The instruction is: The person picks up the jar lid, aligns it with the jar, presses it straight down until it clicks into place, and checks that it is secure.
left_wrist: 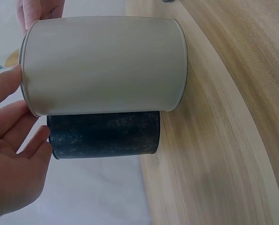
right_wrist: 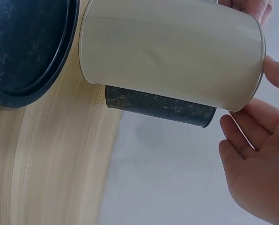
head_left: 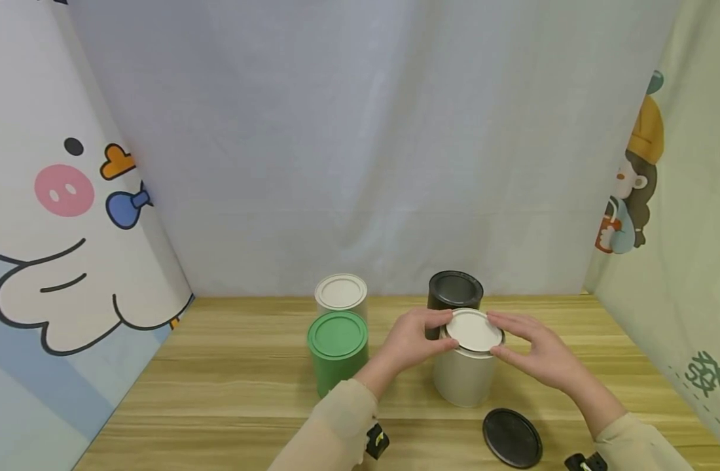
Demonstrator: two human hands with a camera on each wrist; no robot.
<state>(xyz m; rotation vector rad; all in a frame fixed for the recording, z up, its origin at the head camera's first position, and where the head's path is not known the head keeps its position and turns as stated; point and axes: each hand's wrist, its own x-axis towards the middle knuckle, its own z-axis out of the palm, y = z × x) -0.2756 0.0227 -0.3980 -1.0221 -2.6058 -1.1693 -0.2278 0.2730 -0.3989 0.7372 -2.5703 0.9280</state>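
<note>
A white lid (head_left: 474, 330) sits at the top of a white can (head_left: 463, 379), with a dark line showing along its front edge. My left hand (head_left: 415, 340) holds the lid's left edge between thumb and fingers. On the opposite edge, my right hand (head_left: 537, 347) grips it the same way. Both wrist views show fingertips right at the can's top rim, with the can body (left_wrist: 106, 65) upright on the table. A loose black lid (head_left: 512, 438) lies flat in front of the can, to the right.
Right behind the white can stands a black can (head_left: 455, 288) with its lid on. To the left are a green can (head_left: 338, 340) and, behind it, another white can (head_left: 340, 292), both lidded. The wooden table (head_left: 236, 379) ends at a grey curtain (head_left: 277, 163) at the back.
</note>
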